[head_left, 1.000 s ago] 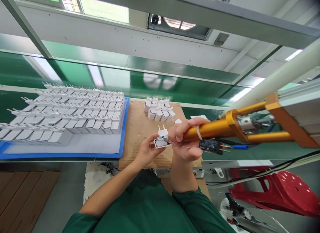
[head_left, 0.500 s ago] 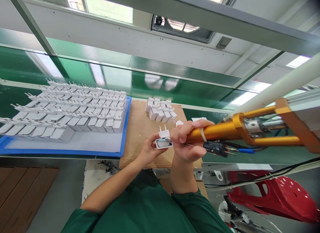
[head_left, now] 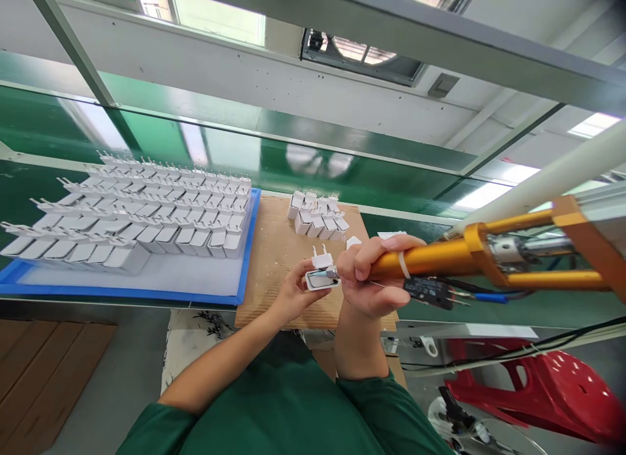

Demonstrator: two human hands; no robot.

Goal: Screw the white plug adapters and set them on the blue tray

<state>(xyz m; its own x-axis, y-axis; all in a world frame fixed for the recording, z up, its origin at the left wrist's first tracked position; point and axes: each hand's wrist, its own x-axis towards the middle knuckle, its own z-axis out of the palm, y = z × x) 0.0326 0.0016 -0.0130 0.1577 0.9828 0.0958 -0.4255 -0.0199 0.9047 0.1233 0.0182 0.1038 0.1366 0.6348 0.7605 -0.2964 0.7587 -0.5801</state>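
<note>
My left hand is closed round a white plug-adapter housing, whose two pins point up and whose open side faces me. My right hand wraps round a gold cylindrical tool with a metal nozzle. The tool's pale blue tip reaches into the housing's opening; whether it touches the inside is hard to tell. A small black switch with wires sits under the tool's barrel. Beyond my hands, several white adapter housings stand grouped on the cardboard sheet.
To the left, a blue-rimmed tray holds rows of white adapter housings. A small white piece lies near my right hand. The tool's gold frame extends to the right. A red stool lies low at right, below hanging cables.
The view has shifted slightly. Both hands keep their grips, and the tool's tip stays in the housing's opening.
</note>
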